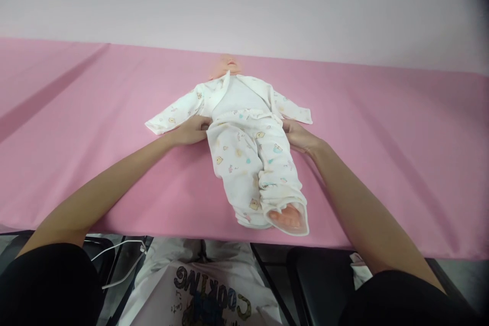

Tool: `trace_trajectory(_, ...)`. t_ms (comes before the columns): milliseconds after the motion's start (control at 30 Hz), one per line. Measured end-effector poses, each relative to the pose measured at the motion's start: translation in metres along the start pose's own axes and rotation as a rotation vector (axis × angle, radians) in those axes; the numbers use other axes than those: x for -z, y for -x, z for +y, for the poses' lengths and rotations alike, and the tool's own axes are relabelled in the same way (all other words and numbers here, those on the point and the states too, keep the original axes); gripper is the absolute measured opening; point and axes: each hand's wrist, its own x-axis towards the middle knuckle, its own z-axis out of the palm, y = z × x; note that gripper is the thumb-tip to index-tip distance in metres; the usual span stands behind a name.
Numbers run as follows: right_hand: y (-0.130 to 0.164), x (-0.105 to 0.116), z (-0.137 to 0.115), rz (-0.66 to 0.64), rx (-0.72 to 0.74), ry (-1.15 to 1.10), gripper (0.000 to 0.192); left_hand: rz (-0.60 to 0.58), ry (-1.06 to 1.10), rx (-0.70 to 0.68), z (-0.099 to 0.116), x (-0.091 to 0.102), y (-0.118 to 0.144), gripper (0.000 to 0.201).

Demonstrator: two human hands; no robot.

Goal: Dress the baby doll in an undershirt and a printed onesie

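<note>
Baby doll (pixel 244 127) lay face up on pink counter (pixel 382 127), approx mid-width. Long axis ran near-to-far: head at far end by the wall, feet toward near edge, legs angled a little to the right. Dressed in white printed jacket (pixel 214 97), open at front, sleeves spread out left and right, and matching trousers (pixel 252 163). One bare foot (pixel 288 216) showed through right-hand leg opening, close to counter's near edge.

Left hand (pixel 189 131) lay flat at doll's left-side waist, fingers (pixel 202 123) touching trouser waistband just below left sleeve. Right hand (pixel 300 136) mirrored it on opp. side, fingers (pixel 288 125) tucked against waistband under right sleeve. Doll's hips sat directly between the two hands. Fingers on both hands lay close together, pressed to the cloth; couldn't tell whether fabric was actually pinched, since fingertips partly hidden by garment.

Both forearms stretched forward from bottom corners, bare, converging toward waist, wrists low and near counter surface. Black sleeves at upper arms. Below counter edge: white printed apron (pixel 206 290), black chair parts, white cable (pixel 122 260).
</note>
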Motion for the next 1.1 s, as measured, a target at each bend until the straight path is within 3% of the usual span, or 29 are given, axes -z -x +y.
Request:
trace_trajectory(133,-0.005,-0.009,0.004,0.131,0.109,0.091,0.035,0.189,-0.172,-0.036,0.002,-0.012,-0.002,0.008)
trace_trajectory(300,-0.010,-0.014,0.005,0.273,0.254,0.282,0.032,0.334,-0.173,-0.078,-0.006,-0.016,-0.012,0.019)
trace_trajectory(500,-0.003,-0.003,0.005,0.195,0.269,0.203,0.029,0.371,-0.132,-0.092,-0.010,-0.013,-0.019,0.018)
trace_trajectory(667,0.005,0.006,-0.001,0.069,0.299,0.369,0.024,0.371,-0.035,-0.013,-0.010,-0.008,-0.025,0.011)
trace_trajectory(800,-0.001,0.000,0.001,0.133,0.378,0.407,0.021,0.332,0.176,-0.082,-0.018,-0.008,-0.031,0.018)
trace_trajectory(933,-0.007,-0.007,0.006,0.254,0.430,0.440,0.020,0.375,0.211,-0.154,-0.026,-0.015,-0.037,0.025)
trace_trajectory(1000,-0.007,-0.009,0.008,0.280,0.454,0.424,0.018,0.385,0.222,-0.135,-0.026,-0.018,-0.041,0.024)
trace_trajectory(1100,-0.008,-0.013,0.011,0.287,0.502,0.397,0.017,0.417,0.307,0.008,-0.023,-0.020,-0.047,0.026)
